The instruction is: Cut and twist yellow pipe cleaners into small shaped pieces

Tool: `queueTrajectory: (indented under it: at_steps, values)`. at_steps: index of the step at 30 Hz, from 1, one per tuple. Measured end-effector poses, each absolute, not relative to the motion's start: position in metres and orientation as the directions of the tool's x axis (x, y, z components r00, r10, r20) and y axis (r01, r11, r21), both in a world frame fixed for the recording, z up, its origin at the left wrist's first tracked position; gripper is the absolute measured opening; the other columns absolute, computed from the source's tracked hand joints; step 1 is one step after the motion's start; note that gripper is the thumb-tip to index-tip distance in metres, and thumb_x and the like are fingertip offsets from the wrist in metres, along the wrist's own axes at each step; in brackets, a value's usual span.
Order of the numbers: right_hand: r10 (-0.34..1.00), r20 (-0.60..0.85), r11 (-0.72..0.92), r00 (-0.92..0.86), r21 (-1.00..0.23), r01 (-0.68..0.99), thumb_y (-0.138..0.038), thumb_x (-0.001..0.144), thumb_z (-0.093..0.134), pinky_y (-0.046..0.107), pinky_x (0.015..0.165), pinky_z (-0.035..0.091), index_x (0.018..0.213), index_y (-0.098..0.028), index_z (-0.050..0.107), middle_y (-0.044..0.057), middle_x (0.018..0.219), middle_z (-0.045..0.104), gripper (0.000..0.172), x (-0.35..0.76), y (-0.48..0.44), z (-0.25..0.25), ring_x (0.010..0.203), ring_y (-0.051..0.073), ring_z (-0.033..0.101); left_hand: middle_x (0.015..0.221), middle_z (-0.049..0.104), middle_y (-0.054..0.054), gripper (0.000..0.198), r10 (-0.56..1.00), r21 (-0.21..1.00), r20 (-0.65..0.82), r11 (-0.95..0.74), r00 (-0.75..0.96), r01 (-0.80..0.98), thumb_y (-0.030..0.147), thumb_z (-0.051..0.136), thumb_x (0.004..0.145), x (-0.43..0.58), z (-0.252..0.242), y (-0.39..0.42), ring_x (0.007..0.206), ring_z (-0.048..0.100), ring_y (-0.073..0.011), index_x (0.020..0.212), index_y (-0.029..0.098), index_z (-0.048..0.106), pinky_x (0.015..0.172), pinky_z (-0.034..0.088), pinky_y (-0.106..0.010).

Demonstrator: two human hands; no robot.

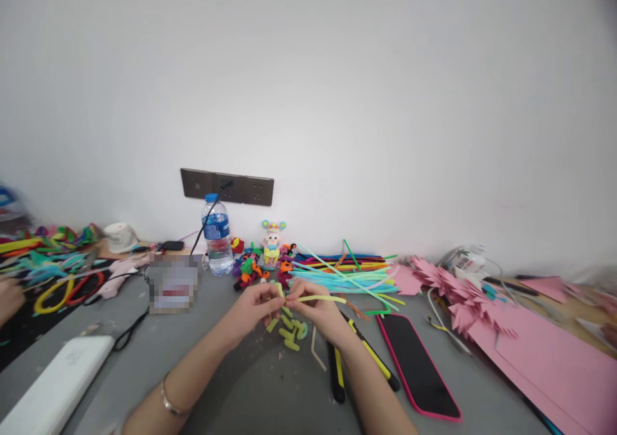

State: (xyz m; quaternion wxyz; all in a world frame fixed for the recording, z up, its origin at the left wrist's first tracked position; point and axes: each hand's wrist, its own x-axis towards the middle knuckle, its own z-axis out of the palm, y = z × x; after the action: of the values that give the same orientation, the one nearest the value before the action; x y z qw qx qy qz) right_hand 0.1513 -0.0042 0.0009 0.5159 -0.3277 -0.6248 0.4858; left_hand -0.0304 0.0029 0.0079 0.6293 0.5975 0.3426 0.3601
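My left hand and my right hand meet at the middle of the grey table, fingers pinched on a yellow pipe cleaner. Its long free end runs right across the back of my right hand, and a short end points up between the hands. Just below the fingers lie several short yellow-green pieces. Pliers with black and yellow handles lie partly under my right forearm. Behind my hands are a pile of coloured pipe cleaners and a small figure.
A water bottle stands at the back left, near a pixelated packet. A white power bank lies front left. To the right are a pink-cased phone and pink paper. Another person's hand shows at the left edge.
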Motion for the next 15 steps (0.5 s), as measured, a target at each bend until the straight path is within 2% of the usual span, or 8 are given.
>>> queueTrajectory:
  at_steps: [6, 10, 15]
  values:
    - [0.931, 0.191, 0.128, -0.31, -0.969, -0.211, -0.037, 0.075, 0.075, 0.028, 0.067, 0.045, 0.079, -0.019, 0.064, 0.0, 0.072, 0.061, 0.021, 0.1528, -0.008, 0.0043, 0.068, 0.015, 0.059, 0.06, 0.047, 0.005, 0.034, 0.851, 0.998, -0.022, 0.047, 0.524, -0.036, 0.046, 0.07, 0.075, -0.0338, 0.0081, 0.0039, 0.046, 0.037, -0.0054, 0.07, 0.014, 0.06, 0.045, 0.025, -0.019]
    - [0.913, 0.193, 0.13, -0.36, -0.973, -0.192, -0.035, 0.075, 0.075, 0.026, 0.066, 0.045, 0.076, -0.018, 0.064, -0.001, 0.071, 0.061, 0.02, 0.1562, -0.008, 0.005, 0.067, 0.014, 0.058, 0.055, 0.046, 0.005, 0.033, 0.81, 0.997, -0.044, -0.004, 0.584, 0.081, 0.046, 0.069, 0.075, -0.0371, 0.0123, 0.0022, 0.048, 0.036, -0.0071, 0.07, 0.013, 0.066, 0.047, 0.023, -0.021]
    - [0.863, 0.173, 0.104, -0.474, -0.98, -0.169, -0.029, 0.072, 0.078, 0.026, 0.067, 0.045, 0.076, -0.018, 0.067, 0.001, 0.081, 0.064, 0.017, 0.1575, -0.0099, 0.0053, 0.073, 0.015, 0.06, 0.058, 0.053, 0.003, 0.03, 0.693, 0.984, -0.089, -0.051, 0.716, 0.172, 0.042, 0.071, 0.074, -0.0403, 0.0113, 0.0008, 0.055, 0.036, -0.0087, 0.073, 0.012, 0.073, 0.052, 0.025, -0.022]
